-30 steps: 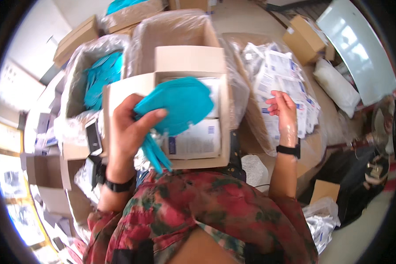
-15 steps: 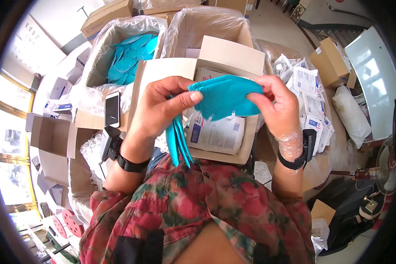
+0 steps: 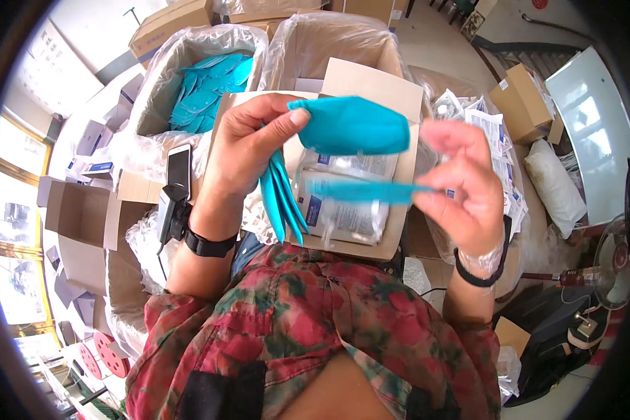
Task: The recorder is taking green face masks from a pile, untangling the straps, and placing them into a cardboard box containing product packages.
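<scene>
Upper teal piece [image 3: 355, 127], lengthwise across, pointing right

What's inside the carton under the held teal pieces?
White packets show inside the carton. The teal pieces hide part of its inside; anything beneath the top packets can't be seen.

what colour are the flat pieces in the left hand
Turquoise. The flat pieces in the left hand show in the head view, the only one here.
</scene>
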{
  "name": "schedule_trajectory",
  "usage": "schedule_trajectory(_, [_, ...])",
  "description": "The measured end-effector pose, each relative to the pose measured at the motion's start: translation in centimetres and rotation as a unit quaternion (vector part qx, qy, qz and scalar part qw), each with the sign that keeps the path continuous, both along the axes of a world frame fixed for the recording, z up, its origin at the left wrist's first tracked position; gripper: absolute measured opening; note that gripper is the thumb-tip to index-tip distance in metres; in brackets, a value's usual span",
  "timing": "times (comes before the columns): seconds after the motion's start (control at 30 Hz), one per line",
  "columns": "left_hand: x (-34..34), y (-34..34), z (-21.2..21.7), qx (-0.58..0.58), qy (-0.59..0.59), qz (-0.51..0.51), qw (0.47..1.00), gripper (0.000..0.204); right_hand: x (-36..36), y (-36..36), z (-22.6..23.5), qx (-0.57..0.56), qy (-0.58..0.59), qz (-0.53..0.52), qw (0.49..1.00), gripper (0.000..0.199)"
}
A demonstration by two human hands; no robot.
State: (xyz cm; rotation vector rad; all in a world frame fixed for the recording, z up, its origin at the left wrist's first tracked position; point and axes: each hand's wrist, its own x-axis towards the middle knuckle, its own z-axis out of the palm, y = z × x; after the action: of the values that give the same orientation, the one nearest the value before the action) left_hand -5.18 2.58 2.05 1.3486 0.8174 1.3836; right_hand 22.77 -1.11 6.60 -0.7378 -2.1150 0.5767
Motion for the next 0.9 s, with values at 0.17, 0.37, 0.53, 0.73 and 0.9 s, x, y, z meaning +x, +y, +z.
schedule_trajectory(0.17, [1.1,-1.2,1.0,-0.029,-0.07,-0.065,0.995,0.021,-2.1,1.8,0.2,-0.062,0.083,-0.028,0.994,0.014])
schedule_trajectory(0.37, [0.9,0.1,1.2,-0.109,-0.178,0.048,0.977,0.054,-4.3,1.3,-0.3,0.115,0.04,-0.19,0.974,0.02])
schedule_trajectory(0.53, [3.0,1.3,0.6,-0.157,-0.257,0.071,0.951,0.059,-7.8,0.8,-1.9,0.161,0.043,-0.045,0.985,0.026])
schedule_trajectory(0.73, [3.4,1.3,0.4,-0.142,-0.191,0.115,0.964,0.044,-8.0,0.6,-2.9,0.096,0.05,0.001,0.994,0.036])
schedule_trajectory(0.9, [2.8,3.0,-0.2,-0.108,-0.225,0.133,0.959,0.037,-8.7,0.3,-3.7,0.111,-0.117,-0.043,0.986,0.075])
